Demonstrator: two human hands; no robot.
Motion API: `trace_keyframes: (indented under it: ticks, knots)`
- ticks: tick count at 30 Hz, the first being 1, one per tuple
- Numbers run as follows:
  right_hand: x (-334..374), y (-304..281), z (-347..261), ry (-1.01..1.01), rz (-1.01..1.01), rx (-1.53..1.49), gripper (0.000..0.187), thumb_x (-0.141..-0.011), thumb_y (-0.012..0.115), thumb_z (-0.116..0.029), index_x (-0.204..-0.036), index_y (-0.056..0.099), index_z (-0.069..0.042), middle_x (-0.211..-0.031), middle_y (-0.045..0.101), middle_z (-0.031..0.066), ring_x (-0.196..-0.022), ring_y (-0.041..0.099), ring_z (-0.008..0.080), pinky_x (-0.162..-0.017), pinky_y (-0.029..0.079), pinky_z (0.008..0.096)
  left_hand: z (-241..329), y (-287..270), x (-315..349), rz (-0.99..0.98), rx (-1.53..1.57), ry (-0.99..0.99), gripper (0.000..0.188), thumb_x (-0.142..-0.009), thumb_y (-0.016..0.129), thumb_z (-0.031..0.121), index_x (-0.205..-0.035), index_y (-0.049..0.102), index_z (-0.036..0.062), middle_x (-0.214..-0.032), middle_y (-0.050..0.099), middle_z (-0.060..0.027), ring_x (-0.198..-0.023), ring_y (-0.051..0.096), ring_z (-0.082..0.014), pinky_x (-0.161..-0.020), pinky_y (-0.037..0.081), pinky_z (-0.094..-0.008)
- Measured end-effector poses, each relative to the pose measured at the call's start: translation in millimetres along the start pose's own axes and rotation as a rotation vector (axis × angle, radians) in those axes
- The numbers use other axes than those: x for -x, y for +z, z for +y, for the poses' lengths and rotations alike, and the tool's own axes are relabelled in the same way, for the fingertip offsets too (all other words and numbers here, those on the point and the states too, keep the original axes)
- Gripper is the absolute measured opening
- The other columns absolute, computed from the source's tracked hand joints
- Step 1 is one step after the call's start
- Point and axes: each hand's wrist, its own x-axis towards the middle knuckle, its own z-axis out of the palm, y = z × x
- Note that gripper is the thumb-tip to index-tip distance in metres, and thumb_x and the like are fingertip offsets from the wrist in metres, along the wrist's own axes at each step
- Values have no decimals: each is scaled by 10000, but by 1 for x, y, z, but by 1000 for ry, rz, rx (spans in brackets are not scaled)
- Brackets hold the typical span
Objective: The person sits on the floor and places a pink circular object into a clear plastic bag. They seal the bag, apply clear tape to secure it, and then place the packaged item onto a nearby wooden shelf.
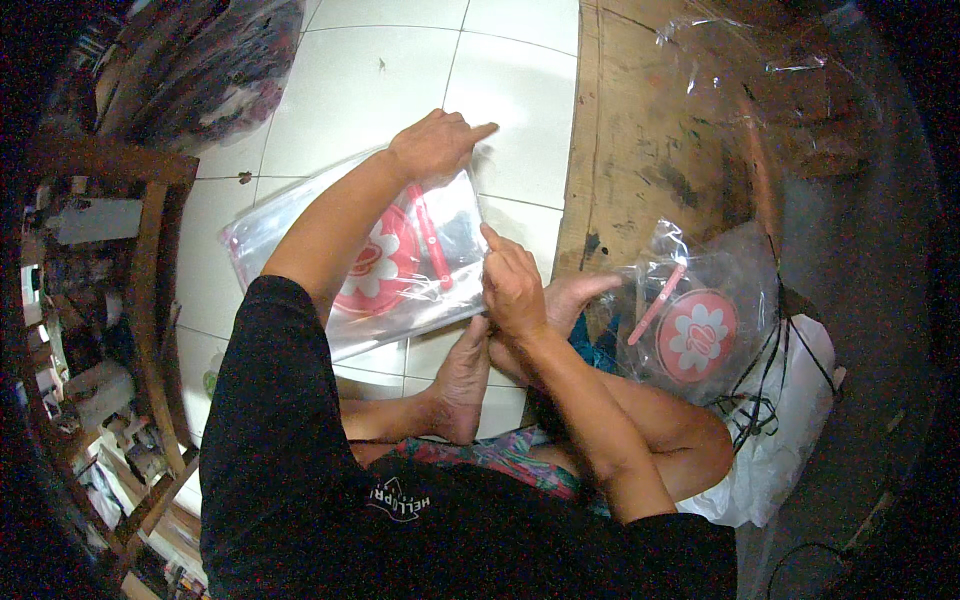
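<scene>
The work item, a flat clear plastic packet (424, 298), lies at a slant on the white tiled floor (520, 85), in front of the seated person. It bears a pink disc (370, 264) with a white flower shape and, to the right of the disc, a pink strip (432, 240) with pale dots.

Left hand (432, 142): positioned at the far right corner of the packet, forearm crossing above the film. One finger extends to the right; the others are bent. Whether this grip pinches film cannot be told.

Right hand (513, 285): positioned at the packet's right edge. The index finger points away from the body; the remaining fingers are curled (the thumb is not clearly visible). Whether this grip is pressed together on film cannot be told.

A second clear packet (655, 355), with a matching disc and strip, lies to the right, near a wooden board (640, 140). A white plastic bag (790, 430) and black cords (757, 410) are beside it.
</scene>
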Motion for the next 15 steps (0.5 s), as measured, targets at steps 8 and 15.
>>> trace_keyframes:
  ticks: [8, 15]
  knots:
    - [-6, -6, 2, -127, -100, 129, 130, -755, 590, -97, -848, 539, -20, -1346, 568, 168, -1147, 565, 358, -879, 477, 451, -9, -7, 7, 195, -61, 427, 416, -748, 656, 83, -1159, 650, 145, -1181, 598, -87, -1137, 545, -291, -956, 445, -404]
    - [-8, -10, -4, -123, -142, 183, 151, -742, 608, -109, -858, 555, -29, -1349, 570, 146, -1131, 565, 347, -849, 481, 447, 2, -32, 15, -52, -49, 462, 225, -750, 638, 106, -974, 629, 80, -1063, 620, -81, -1042, 591, -290, -904, 487, -410]
